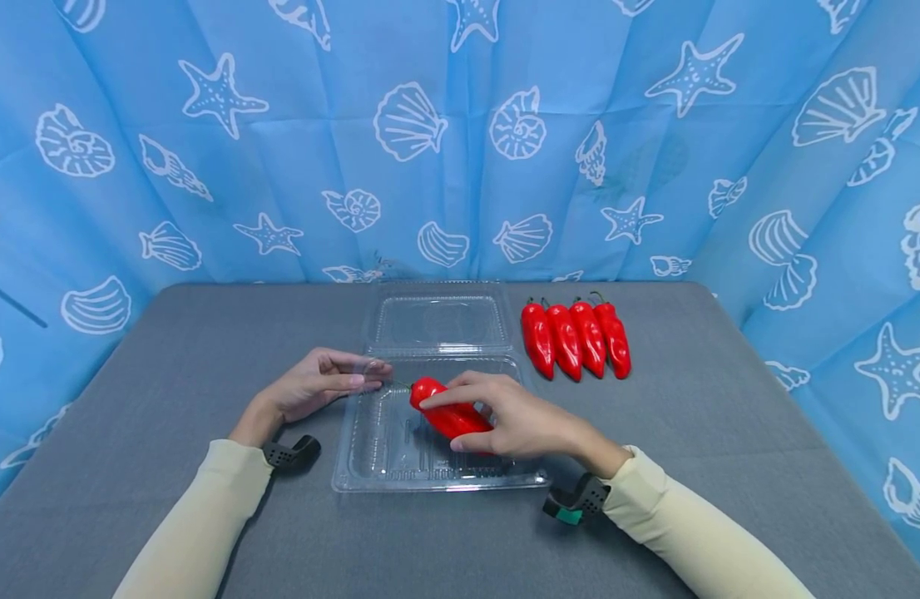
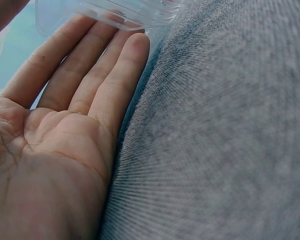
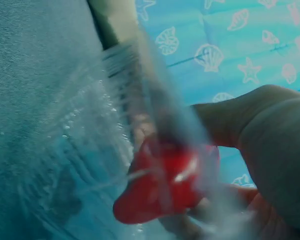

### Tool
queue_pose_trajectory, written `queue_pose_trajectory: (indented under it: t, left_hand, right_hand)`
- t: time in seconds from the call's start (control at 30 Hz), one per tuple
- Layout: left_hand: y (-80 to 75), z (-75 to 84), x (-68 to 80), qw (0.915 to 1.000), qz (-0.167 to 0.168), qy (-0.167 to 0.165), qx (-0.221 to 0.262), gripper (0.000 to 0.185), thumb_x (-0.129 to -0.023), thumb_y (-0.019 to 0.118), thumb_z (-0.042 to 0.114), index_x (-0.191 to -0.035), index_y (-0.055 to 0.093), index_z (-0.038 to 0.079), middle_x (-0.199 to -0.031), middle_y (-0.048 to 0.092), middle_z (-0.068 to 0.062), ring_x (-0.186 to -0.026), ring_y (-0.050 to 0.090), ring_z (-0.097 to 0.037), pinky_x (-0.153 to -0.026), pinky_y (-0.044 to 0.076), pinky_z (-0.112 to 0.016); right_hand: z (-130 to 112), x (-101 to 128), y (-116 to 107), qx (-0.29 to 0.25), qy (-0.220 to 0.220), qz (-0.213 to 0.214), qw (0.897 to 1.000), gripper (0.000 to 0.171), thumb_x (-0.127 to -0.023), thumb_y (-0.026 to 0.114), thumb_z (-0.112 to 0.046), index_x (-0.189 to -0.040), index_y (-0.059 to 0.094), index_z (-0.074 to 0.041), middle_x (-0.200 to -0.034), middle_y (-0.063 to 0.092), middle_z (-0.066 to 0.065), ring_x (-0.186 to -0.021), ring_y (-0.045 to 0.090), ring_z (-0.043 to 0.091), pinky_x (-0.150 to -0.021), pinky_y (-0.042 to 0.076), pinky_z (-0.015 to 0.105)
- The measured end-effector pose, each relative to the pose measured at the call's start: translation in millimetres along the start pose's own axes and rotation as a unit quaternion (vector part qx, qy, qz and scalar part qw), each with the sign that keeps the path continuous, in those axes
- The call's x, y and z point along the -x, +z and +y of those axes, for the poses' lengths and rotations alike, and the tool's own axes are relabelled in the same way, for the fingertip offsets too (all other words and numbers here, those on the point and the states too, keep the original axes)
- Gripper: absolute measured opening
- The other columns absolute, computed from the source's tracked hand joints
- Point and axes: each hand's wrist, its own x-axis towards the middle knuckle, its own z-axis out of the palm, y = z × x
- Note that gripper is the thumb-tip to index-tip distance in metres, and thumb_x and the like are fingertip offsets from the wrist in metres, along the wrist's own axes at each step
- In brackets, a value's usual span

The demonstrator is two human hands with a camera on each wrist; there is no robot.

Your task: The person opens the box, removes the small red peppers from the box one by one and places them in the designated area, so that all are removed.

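My right hand (image 1: 516, 416) grips a red pepper (image 1: 447, 418) between thumb and fingers, over the base of a clear plastic clamshell box (image 1: 370, 481). The pepper's green stem points left. In the right wrist view the same pepper (image 3: 155, 195) shows its narrow tip, partly behind blurred clear plastic. At the box's left side, my left hand (image 1: 318, 384) has its fingertips against the rim. The left wrist view shows those fingers (image 2: 97, 75) nearly straight, tips at the clear plastic (image 2: 135, 12). Whether the left thumb touches the box I cannot tell.
Several red peppers (image 1: 566, 337) lie side by side on the grey tablecloth (image 1: 699, 416), right of the box's open lid (image 1: 439, 320). The lid lies back beyond the base. A blue curtain (image 1: 460, 166) with white shells hangs behind the table.
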Motion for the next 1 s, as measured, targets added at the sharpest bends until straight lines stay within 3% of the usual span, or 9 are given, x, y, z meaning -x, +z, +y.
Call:
queue_pose_trajectory:
  t: [0.27, 1.0]
  left_hand:
    - [0.1, 0.2, -0.5, 0.9998, 0.005, -0.004, -0.020, 0.039, -0.096, 0.063, 0.001, -0.135, 0.061, -0.005, -0.137, 0.062, -0.018, -0.127, 0.061, -0.026, -0.107, 0.049, -0.036]
    - [-1.1, -1.8, -1.4, 0.9994, -0.018, 0.028, 0.011, 0.040, -0.095, 0.063, -0.004, -0.134, 0.057, -0.013, -0.136, 0.061, -0.022, -0.131, 0.057, -0.027, -0.110, 0.045, -0.041]
  right_hand:
    - [-3.1, 4.3, -12.5, -0.012, -0.004, 0.017, 1.000, 0.057, -0.086, 0.081, -0.017, -0.139, 0.063, -0.028, -0.135, 0.057, 0.000, -0.115, 0.055, 0.021, -0.083, 0.059, 0.037]
    - [-0.5, 13.9, -41.6, -0.025, -0.010, 0.099, 0.995, 0.061, -0.083, 0.084, -0.016, -0.140, 0.063, -0.020, -0.135, 0.060, 0.002, -0.117, 0.056, 0.023, -0.084, 0.061, 0.037]
